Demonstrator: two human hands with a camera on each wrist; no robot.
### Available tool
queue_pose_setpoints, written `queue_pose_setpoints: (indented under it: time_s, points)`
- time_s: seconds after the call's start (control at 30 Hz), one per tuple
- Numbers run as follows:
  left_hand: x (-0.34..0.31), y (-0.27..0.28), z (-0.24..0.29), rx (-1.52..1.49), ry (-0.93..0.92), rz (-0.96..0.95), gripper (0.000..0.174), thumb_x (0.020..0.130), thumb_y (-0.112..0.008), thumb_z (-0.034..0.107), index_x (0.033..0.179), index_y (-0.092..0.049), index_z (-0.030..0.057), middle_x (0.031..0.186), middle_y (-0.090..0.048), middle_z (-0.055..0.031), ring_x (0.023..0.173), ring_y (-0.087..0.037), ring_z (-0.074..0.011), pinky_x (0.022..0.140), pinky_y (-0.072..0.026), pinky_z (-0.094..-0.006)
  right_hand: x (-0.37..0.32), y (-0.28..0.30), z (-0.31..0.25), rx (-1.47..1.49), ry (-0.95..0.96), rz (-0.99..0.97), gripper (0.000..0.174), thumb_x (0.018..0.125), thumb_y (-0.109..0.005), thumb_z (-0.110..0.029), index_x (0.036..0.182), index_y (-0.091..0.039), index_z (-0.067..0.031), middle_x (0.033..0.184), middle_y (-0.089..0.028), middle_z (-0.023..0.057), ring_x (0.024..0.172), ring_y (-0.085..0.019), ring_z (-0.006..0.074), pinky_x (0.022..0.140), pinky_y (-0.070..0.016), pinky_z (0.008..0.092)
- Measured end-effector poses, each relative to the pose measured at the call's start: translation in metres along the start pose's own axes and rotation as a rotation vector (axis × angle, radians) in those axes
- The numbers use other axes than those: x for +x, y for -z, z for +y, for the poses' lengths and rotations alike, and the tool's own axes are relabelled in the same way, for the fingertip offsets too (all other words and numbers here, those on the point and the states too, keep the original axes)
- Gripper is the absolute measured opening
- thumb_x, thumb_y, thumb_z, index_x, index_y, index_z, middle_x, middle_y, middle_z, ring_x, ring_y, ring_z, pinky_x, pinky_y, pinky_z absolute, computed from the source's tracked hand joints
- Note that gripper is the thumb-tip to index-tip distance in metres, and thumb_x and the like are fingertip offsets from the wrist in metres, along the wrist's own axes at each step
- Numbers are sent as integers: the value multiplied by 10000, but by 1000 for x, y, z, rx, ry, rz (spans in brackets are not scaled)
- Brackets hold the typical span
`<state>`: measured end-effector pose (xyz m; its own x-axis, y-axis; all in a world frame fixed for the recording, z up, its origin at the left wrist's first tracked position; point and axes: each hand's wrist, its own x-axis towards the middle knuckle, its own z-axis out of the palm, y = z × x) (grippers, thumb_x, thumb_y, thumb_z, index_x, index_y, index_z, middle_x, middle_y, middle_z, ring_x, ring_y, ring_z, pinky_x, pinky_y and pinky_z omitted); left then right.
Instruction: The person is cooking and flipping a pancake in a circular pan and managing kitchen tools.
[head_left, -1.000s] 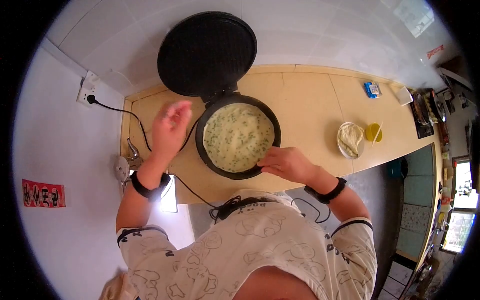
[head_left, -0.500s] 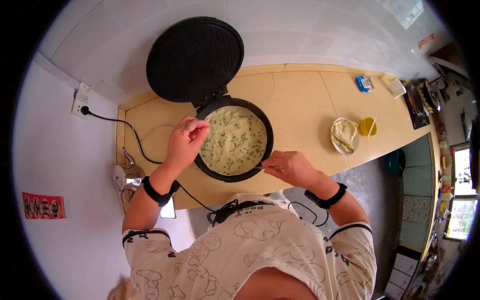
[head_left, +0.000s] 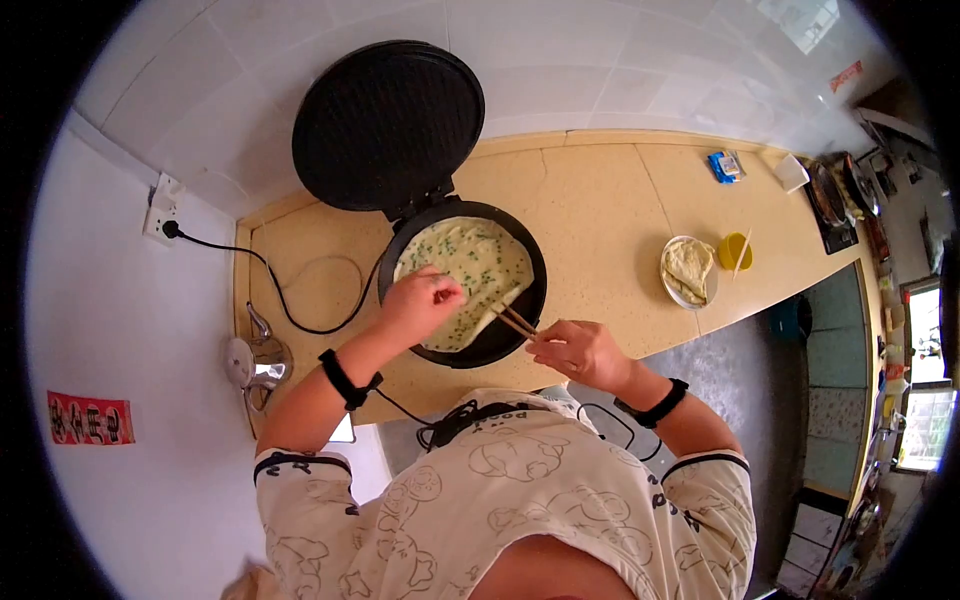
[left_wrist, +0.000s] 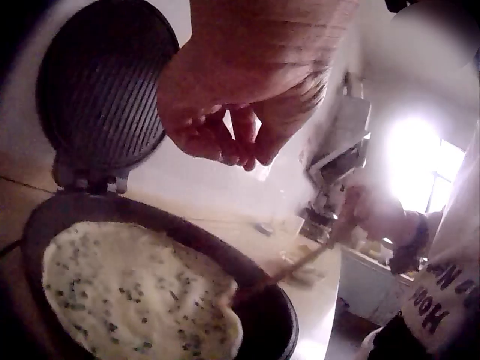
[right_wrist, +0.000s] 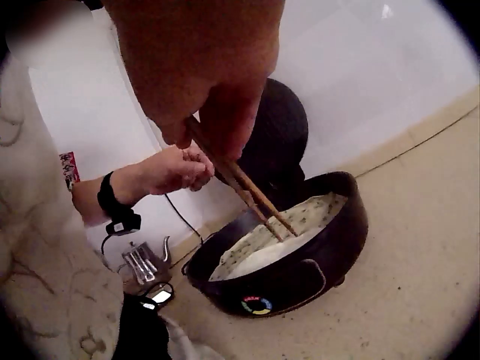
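A pale pancake [head_left: 462,262] flecked with green lies in a black electric griddle pan [head_left: 537,290], whose ribbed lid [head_left: 385,125] stands open behind it. My left hand [head_left: 425,300] hovers over the pancake's near-left part. Its fingers [left_wrist: 232,146] are curled towards the thumb and hold nothing I can see. My right hand [head_left: 580,352] grips a pair of wooden chopsticks [head_left: 515,322]. Their tips [right_wrist: 276,223] are at the pancake's near-right edge [left_wrist: 229,300], which stands away from the pan wall, so dark pan shows beside it.
On the tan counter [head_left: 600,210], a plate of flatbreads [head_left: 688,270] and a yellow cup [head_left: 740,252] stand to the right. A black cord [head_left: 300,290] runs to the wall socket [head_left: 162,222]. A metal teapot [head_left: 262,355] stands at the left, a blue packet [head_left: 727,166] far back.
My left hand moved from the pan's left rim to over the pancake. My right hand pulled back and angled the chopsticks in, and the pancake's near-right edge has come off the pan wall.
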<state>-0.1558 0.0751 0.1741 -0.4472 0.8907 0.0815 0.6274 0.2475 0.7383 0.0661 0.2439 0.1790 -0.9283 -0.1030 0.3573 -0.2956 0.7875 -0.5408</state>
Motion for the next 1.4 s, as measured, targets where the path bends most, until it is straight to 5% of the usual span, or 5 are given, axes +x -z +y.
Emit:
queue_pose_setpoints:
  time_s: [0.23,0.8,1.03,1.23,1.4]
  points:
    - [17,-47,6,324,118,-459,156,723,-676,200,765,-653,52,775,-594,-86,705,-595,-253,612,-471,-354,2,2,9,20,-147,88,129,741,-666,-157,853,-664,-94,782,-605,63,652,-597,218,561,-491,310]
    - [38,-77,-14,444,139,-456,146,720,-610,232,704,-643,91,662,-603,-64,630,-586,-244,590,-473,-385,8,4,-11,-144,-65,-99,124,775,-605,-216,806,-624,-98,739,-533,45,659,-565,214,553,-471,326]
    - [40,-88,-26,550,230,-661,275,673,-646,320,641,-606,50,637,-586,-87,590,-570,-259,563,-458,-393,3,-4,8,-14,-57,55,148,746,-646,-155,891,-649,-126,750,-548,63,625,-564,215,539,-469,314]
    - [34,-105,-30,506,-11,-359,312,660,-653,316,596,-575,21,570,-529,-138,564,-543,-328,526,-441,-420,6,2,14,61,-149,147,157,748,-656,-117,905,-655,-113,756,-567,74,629,-573,234,555,-472,322]
    - [41,-116,-43,595,139,-450,239,695,-606,218,553,-548,35,531,-496,-127,554,-543,-331,515,-440,-419,3,6,8,116,-220,194,168,760,-648,-72,927,-661,-86,742,-578,80,625,-574,222,544,-464,300]
